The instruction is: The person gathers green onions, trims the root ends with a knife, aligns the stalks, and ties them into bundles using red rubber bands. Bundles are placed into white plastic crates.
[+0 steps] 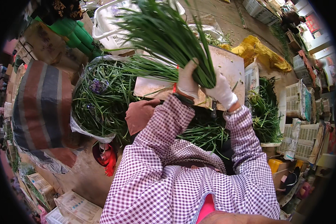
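A thick bunch of long green leaves, likely garlic chives, is gripped by both my gloved hands above a pale board. My left hand wraps around its side. My right hand clasps the lower end, and the leaf tips fan away from me, slightly blurred. Another bundle of green stalks lies on the board beneath my left hand, with a red strip beside it, partly hidden. A dark-handled knife rests at the board's near edge, below my right hand. More loose stalks lie across my lap.
Left of the board is a plastic-lined heap of greens. A white crate stands beyond it; a container of trimmed greens is at right. A yellow sack lies on the floor. A striped sheet covers something far left.
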`<state>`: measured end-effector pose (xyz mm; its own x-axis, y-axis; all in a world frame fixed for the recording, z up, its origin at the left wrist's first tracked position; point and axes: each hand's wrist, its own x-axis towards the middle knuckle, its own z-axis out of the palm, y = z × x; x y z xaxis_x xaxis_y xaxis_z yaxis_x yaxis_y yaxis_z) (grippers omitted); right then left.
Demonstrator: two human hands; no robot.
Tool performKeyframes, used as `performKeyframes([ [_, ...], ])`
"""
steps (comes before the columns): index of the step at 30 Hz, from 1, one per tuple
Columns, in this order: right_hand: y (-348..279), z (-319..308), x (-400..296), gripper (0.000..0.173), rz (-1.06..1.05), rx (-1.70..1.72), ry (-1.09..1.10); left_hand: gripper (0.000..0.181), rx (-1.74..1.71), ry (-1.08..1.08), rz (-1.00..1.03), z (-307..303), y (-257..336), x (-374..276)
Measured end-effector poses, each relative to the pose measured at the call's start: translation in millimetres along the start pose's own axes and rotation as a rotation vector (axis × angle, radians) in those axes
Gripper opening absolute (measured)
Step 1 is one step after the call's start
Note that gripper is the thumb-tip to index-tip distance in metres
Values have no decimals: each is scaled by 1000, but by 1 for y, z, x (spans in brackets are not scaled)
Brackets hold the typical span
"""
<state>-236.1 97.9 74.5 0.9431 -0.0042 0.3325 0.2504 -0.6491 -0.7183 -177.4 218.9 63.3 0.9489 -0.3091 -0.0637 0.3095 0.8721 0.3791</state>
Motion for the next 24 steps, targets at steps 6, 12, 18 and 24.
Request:
performKeyframes([
  [6, 33, 54, 70, 61, -85, 37, -194, 32, 246, 212, 241, -38, 103, 41],
  [12, 100, 118, 79, 36, 106, -497, -603, 45, 566, 427, 824, -76, 192, 56],
  [18, 109, 132, 83, 30, 218, -569, -669, 68, 1640, -258, 211, -65, 106, 70],
  [24, 107, 118, 77, 39, 195, -597, -604, 126, 2446, -758, -161, -118, 38, 99],
])
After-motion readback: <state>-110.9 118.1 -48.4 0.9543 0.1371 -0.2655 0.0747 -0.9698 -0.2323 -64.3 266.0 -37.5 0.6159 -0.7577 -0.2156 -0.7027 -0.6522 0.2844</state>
